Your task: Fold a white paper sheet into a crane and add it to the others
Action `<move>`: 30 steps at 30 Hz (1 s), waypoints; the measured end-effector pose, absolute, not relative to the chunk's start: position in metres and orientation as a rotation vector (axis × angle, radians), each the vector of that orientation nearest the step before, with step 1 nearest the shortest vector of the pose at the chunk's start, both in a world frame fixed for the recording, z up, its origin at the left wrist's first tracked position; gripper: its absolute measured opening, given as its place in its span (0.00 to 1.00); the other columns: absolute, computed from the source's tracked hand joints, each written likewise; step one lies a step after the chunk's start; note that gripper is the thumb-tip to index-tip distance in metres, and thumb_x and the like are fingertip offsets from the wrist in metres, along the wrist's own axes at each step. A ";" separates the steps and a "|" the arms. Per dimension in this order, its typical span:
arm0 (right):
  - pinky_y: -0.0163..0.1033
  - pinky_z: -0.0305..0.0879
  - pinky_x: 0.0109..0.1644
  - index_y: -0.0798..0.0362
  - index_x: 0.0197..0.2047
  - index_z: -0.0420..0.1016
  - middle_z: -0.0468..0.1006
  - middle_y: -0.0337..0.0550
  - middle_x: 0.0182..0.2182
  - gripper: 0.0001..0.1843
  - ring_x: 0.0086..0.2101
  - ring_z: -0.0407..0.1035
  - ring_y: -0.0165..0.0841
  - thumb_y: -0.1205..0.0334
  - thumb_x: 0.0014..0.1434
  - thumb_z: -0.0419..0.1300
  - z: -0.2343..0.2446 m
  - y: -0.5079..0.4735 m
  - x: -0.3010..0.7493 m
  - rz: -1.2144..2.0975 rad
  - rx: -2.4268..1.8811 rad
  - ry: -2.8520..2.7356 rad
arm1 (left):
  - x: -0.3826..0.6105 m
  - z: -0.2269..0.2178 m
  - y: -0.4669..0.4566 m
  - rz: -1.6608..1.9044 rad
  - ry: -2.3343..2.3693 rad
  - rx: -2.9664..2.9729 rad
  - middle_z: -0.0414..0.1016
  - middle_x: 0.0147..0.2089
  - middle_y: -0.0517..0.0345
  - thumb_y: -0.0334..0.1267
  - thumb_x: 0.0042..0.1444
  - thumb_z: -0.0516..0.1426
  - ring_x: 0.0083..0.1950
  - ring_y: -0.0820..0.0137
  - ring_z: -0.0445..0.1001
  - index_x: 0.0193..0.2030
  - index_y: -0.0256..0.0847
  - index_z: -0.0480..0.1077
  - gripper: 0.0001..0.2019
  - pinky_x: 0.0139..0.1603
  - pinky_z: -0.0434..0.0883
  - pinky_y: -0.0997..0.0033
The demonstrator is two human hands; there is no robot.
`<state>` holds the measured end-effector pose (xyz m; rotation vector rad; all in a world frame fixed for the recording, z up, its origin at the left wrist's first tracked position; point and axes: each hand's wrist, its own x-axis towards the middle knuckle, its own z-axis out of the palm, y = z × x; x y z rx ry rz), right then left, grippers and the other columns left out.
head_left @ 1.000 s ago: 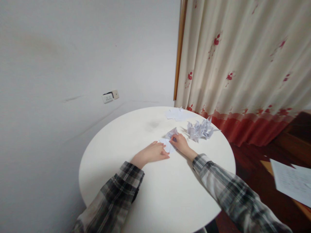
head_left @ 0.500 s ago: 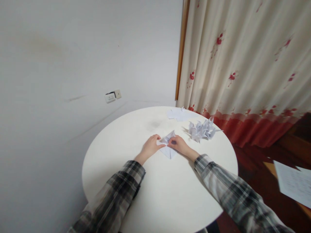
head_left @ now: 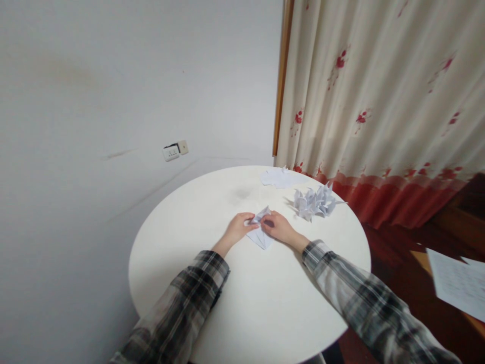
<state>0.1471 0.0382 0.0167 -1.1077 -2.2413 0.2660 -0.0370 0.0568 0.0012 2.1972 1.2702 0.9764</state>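
Observation:
A small folded piece of white paper (head_left: 260,237) lies on the round white table (head_left: 242,303), with creases running toward its near point and a raised flap at the far side. My left hand (head_left: 239,226) grips its left edge, thumb and fingers pinched on the paper. On the other side, my right hand (head_left: 279,226) pinches the upper right part with curled fingers. The two thumbs are close together over the middle of the paper. Part of the fold is hidden behind my fingers.
Several folded white paper figures (head_left: 316,202) stand clustered at the table's right. Flat white paper sheets (head_left: 282,178) lie at the far edge. A wall with a socket (head_left: 171,153) is at left, a floral curtain (head_left: 379,101) behind. Written sheets (head_left: 456,283) rest at far right.
My left hand has shifted slightly right, closer to my right hand. The paper's left side has drawn inward, so the piece looks narrower. My right hand has barely moved.

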 end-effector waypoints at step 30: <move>0.31 0.54 0.34 0.53 0.34 0.72 0.67 0.39 0.30 0.05 0.31 0.63 0.29 0.62 0.52 0.59 0.017 0.036 0.149 0.161 -1.214 -2.226 | -0.035 0.004 0.053 0.895 1.235 2.264 0.75 0.43 0.54 0.36 0.44 0.60 0.45 0.66 0.70 0.37 0.39 0.74 0.11 0.50 0.64 0.67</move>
